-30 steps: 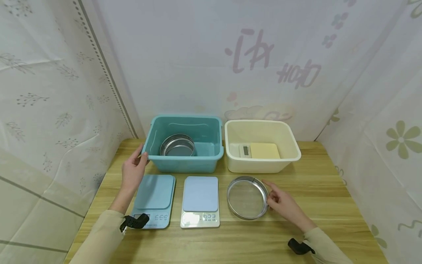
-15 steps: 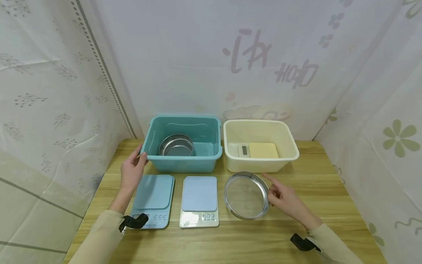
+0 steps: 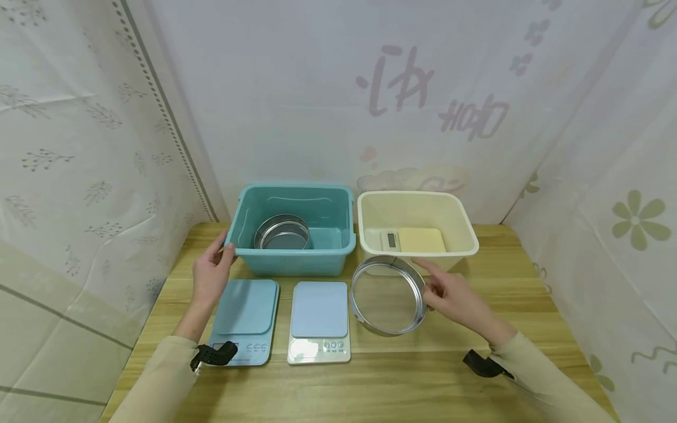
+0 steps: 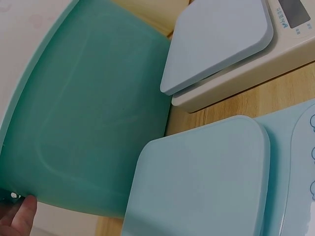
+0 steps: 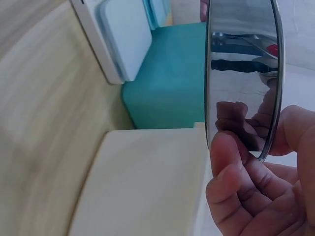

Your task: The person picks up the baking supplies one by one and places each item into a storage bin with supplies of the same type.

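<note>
A round metal flour sieve (image 3: 385, 302) with a fine mesh is held off the table in front of the cream tub. My right hand (image 3: 452, 298) grips its right side, thumb and fingers on the rim, the index finger stretched along it. In the right wrist view the shiny sieve wall (image 5: 241, 88) stands on edge between thumb and fingers. My left hand (image 3: 210, 273) holds the front left corner of the teal tub (image 3: 296, 254), seen in the left wrist view with fingertips (image 4: 25, 214) at the rim. Inside that tub lie nested sieves (image 3: 282, 234).
The cream tub (image 3: 370, 254) stands right of the teal one, with a yellow-topped kitchen scale (image 3: 421, 239) in it. On the wooden table (image 3: 423, 385) in front lie a light blue kitchen scale (image 3: 245, 308) and a white one with a lavender platform (image 3: 319, 310). Patterned curtains surround the table.
My right hand has raised the sieve from the table and shifted it up and slightly left, now overlapping the cream tub's front. The left hand stays at the teal tub.
</note>
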